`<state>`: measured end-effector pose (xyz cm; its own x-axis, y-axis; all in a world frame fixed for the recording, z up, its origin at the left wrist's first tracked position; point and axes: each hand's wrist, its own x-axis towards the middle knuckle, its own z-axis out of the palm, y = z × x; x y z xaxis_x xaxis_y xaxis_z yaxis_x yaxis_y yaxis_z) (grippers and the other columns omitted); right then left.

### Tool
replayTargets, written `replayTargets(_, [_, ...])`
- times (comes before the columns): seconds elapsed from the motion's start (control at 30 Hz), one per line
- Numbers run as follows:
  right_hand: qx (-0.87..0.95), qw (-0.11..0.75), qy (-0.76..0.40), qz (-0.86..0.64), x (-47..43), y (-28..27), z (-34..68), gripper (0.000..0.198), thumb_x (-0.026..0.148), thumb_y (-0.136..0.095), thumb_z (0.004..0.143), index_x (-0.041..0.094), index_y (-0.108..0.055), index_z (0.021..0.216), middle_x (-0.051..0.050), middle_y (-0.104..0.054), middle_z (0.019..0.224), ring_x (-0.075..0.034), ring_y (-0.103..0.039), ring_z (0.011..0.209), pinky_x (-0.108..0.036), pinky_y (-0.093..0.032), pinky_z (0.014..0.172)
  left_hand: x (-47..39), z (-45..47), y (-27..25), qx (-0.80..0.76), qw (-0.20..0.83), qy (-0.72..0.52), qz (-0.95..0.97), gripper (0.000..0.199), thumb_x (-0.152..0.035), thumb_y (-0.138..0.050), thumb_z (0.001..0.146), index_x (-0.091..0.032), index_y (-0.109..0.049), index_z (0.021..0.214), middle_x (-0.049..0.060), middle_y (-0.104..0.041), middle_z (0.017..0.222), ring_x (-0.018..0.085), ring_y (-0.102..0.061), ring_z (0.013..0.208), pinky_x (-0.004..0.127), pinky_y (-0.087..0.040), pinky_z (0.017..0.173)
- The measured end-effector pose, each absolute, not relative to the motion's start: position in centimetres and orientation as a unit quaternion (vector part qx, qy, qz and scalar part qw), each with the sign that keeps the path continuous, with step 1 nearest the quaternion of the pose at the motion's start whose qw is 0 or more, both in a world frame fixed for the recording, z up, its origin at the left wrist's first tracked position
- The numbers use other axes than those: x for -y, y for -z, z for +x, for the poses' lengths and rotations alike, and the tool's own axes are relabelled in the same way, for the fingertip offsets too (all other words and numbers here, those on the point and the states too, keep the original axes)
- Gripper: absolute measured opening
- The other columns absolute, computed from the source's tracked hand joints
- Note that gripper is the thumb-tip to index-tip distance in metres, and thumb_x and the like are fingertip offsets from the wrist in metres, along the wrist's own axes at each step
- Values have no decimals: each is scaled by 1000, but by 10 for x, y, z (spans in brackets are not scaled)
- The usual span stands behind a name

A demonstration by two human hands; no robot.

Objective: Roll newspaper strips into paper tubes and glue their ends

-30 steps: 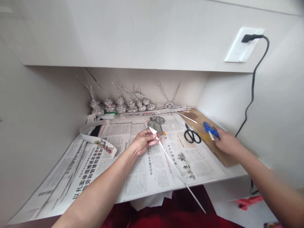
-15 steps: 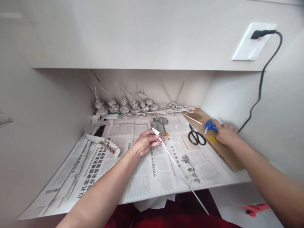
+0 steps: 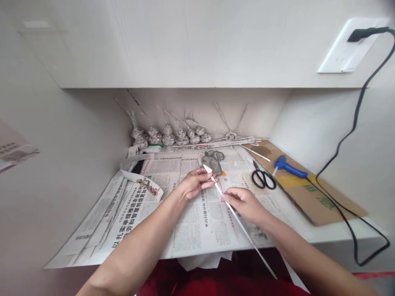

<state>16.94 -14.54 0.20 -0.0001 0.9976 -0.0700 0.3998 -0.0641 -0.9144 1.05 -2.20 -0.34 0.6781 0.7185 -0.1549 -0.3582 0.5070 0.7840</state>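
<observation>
A long, thin rolled paper stick (image 3: 243, 228) slants from the middle of the table down over its front edge. Near its upper end, which has a pointed white flap, my left hand (image 3: 197, 183) pinches it between thumb and fingers. My right hand (image 3: 245, 202) is closed on the same stick a little lower down. Just beyond my left hand lies a grey cloth-like bundle (image 3: 212, 162). Black-handled scissors (image 3: 263, 179) rest to the right of my hands. The blue glue gun (image 3: 290, 167) lies on a flat piece of cardboard (image 3: 336, 205), untouched.
Newspaper (image 3: 191, 222) covers the table. Woven paper gourd shapes (image 3: 168, 135) line the back wall, with several paper sticks (image 3: 212, 144) before them. A curled paper strip (image 3: 145, 183) lies left. The black cord (image 3: 339, 144) loops from the wall socket (image 3: 352, 47) down the right side.
My right hand has let go of the glue gun and moved left onto the paper stick. The left hand keeps its pinch. The view has shifted slightly.
</observation>
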Motion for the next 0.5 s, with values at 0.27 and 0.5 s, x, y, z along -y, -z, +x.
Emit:
replayTargets(0.27, [426, 407, -642, -491, 152, -2, 173, 34, 52, -56, 78, 18, -50, 77, 4, -48, 62, -8, -44, 48, -23, -31, 48, 24, 8, 0, -213, 847, -305, 379, 20, -11, -72, 69, -10, -60, 85, 7, -66, 82, 19, -68, 82, 25, -56, 74])
replayTargets(0.5, [649, 329, -240, -643, 161, -12, 164, 27, 44, -47, 85, 21, -52, 72, 5, -44, 53, -11, -40, 50, -25, -28, 50, 23, 9, 3, -219, 835, -322, 389, 22, -13, -74, 67, -11, -58, 82, 6, -65, 78, 19, -68, 80, 25, -56, 72])
